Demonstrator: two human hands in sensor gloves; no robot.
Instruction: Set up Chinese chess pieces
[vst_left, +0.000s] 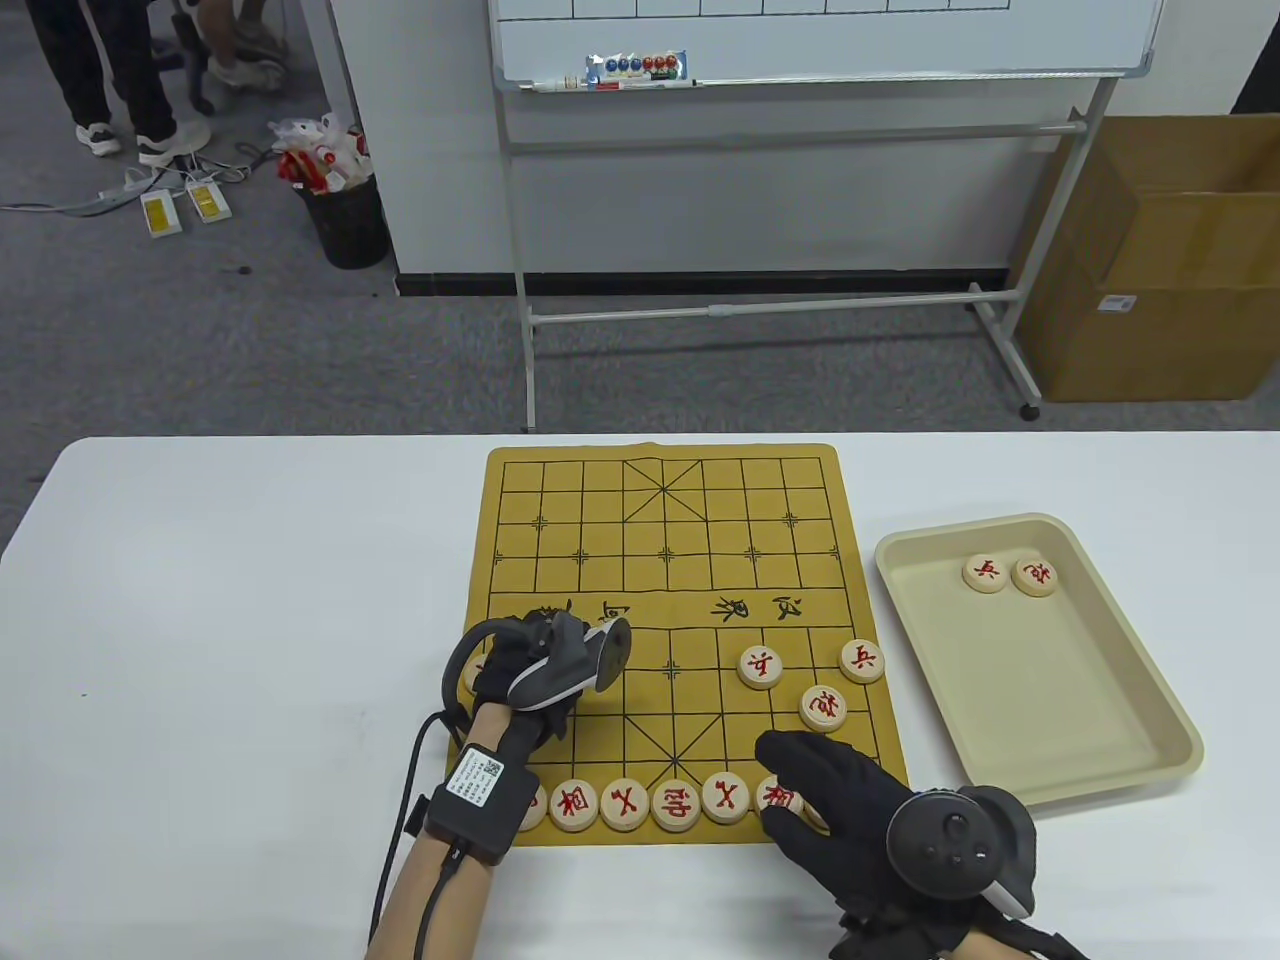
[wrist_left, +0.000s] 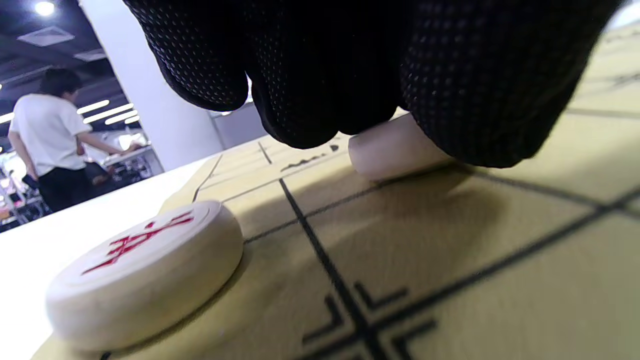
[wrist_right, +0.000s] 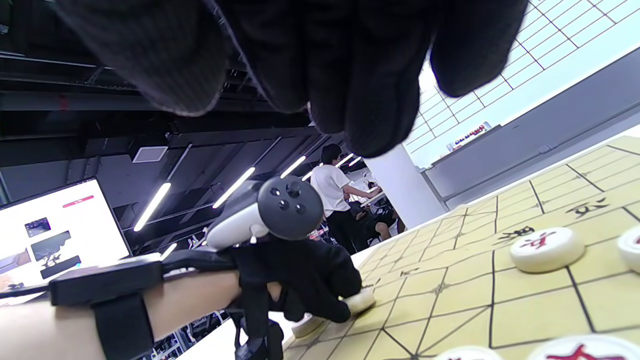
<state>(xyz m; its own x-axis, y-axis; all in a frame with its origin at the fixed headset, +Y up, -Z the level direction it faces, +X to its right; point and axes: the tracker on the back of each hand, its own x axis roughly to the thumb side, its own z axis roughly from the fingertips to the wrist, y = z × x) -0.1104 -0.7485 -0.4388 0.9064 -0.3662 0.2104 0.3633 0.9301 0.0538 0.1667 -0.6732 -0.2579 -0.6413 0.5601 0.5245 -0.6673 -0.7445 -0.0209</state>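
The yellow chess board (vst_left: 690, 560) lies mid-table. Several red-lettered pieces stand along its near edge (vst_left: 622, 803); three more (vst_left: 760, 667) lie at its near right. My left hand (vst_left: 520, 670) is over the board's near left, and in the left wrist view its fingers (wrist_left: 465, 100) press on a pale piece (wrist_left: 395, 147) lying on the board. Another piece (wrist_left: 145, 270) lies just left of it. My right hand (vst_left: 790, 785) lies spread over the right end of the near row, fingers over one piece (vst_left: 780, 797), gripping nothing.
A beige tray (vst_left: 1100, 720) stands right of the board with two pieces (vst_left: 985, 573) at its far end. A whiteboard stand (vst_left: 800, 300) and a cardboard box (vst_left: 1160, 260) are behind the table.
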